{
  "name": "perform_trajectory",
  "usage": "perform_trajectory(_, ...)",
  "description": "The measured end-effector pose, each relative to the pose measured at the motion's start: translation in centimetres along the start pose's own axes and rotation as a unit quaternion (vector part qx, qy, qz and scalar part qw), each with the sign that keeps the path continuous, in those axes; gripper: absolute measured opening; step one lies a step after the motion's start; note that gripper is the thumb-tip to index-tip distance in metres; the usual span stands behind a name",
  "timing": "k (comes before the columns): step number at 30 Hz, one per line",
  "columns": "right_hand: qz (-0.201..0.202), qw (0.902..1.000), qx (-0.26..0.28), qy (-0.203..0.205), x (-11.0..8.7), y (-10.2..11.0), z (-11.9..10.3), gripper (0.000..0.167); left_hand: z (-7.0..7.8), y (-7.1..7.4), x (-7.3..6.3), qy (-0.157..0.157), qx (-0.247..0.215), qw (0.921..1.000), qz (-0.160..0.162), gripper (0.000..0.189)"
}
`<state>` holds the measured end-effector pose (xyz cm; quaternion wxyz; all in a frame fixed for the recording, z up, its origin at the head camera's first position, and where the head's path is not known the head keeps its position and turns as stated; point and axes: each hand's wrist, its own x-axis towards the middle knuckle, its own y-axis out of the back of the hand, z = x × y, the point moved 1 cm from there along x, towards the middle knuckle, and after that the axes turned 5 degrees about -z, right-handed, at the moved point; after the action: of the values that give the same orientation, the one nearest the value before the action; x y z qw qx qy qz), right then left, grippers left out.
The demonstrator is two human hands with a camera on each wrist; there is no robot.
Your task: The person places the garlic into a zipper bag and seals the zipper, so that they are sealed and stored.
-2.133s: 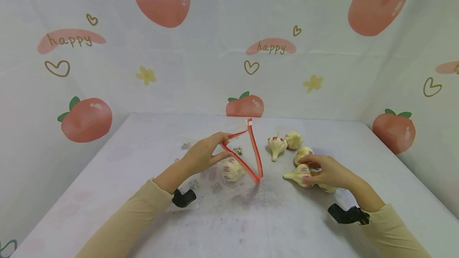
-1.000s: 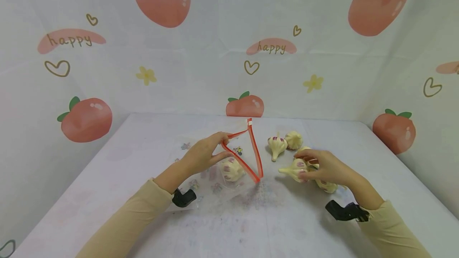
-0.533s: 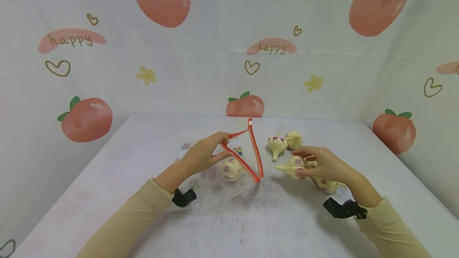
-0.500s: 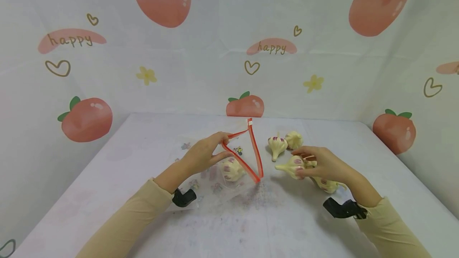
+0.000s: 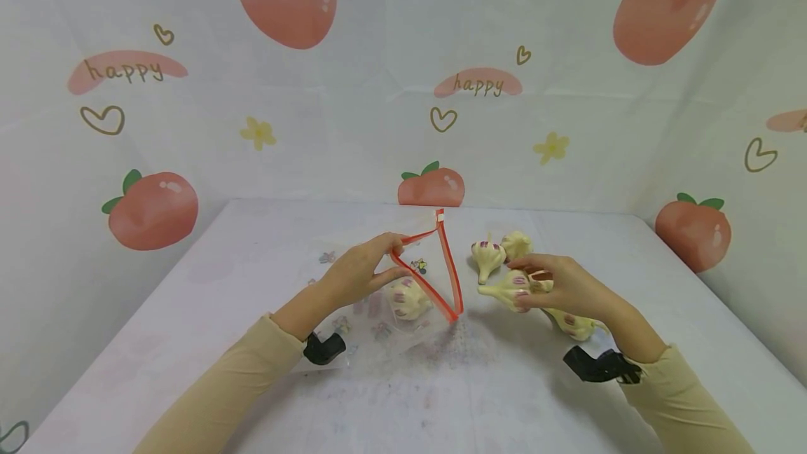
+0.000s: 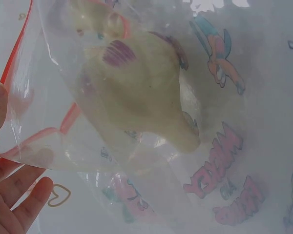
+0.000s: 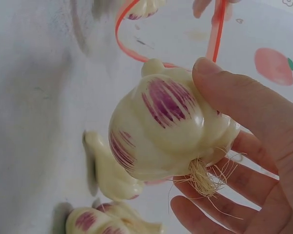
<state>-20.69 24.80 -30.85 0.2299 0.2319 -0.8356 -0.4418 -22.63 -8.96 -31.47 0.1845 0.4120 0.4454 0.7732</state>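
Left hand (image 5: 359,268) clamped on zip bag (image 5: 451,268) at its rim, presumably propping the mouth wide | right hand (image 5: 575,293) grips garlic bulb (image 5: 504,291) near the roots, stem free bagward | bagged bulb (image 5: 408,298) just below left hand's thumb | loose bulbs (image 5: 488,256) beyond right hand

Place: a cloth-screened tabletop booth (image 5: 353,181); whether it stands in a home, studio or lab, I cannot tell. Backdrop: white sheeting (image 5: 378,139), creased, which I see on the far, left and right sides. Printed on it: large red fruits (image 5: 153,213), brown heart outlines (image 5: 102,120), yellow flowers (image 5: 258,133), "happy" lettering (image 5: 126,72) on pink. Furniture: one pale tabletop (image 5: 403,405), smudged toward the near middle, its far edge meeting the sheeting.
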Motion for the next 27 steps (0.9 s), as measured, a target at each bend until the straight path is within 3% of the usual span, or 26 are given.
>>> perform_trajectory(27, 0.032, 0.9994, 0.003, 0.016, 0.85, -0.64, -0.64, 0.047, 0.06, 0.01, -0.01, 0.004, -0.005, 1.0, -0.003, 0.034)
